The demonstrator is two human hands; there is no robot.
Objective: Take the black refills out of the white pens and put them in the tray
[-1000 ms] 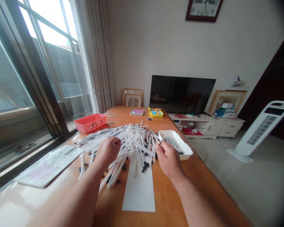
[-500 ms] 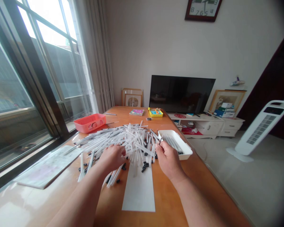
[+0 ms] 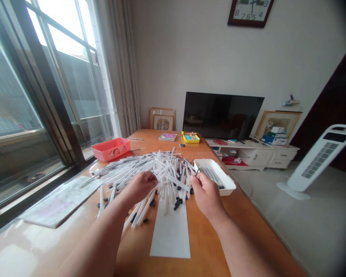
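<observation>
A big heap of clear plastic pen barrels [image 3: 144,169] lies across the middle of the wooden table [image 3: 207,238], with small black caps [image 3: 177,202] scattered along its near edge. My left hand [image 3: 141,185] is closed around one clear barrel at the front of the heap. My right hand [image 3: 206,192] pinches a thin dark refill that points up toward the white tray [image 3: 227,187]. The white tray holds more thin refills and sits just right of the heap.
A white paper strip [image 3: 170,231] lies between my forearms. A red plastic tray [image 3: 111,149] stands at the back left, printed sheets [image 3: 60,200] by the window. Small boxes [image 3: 190,137] sit at the table's far end. A television, cabinet and tower fan stand beyond.
My left hand has drawn back from the heap toward the middle and closed on a clear barrel, lifting it slightly. My right hand has stayed nearly still with its refill.
</observation>
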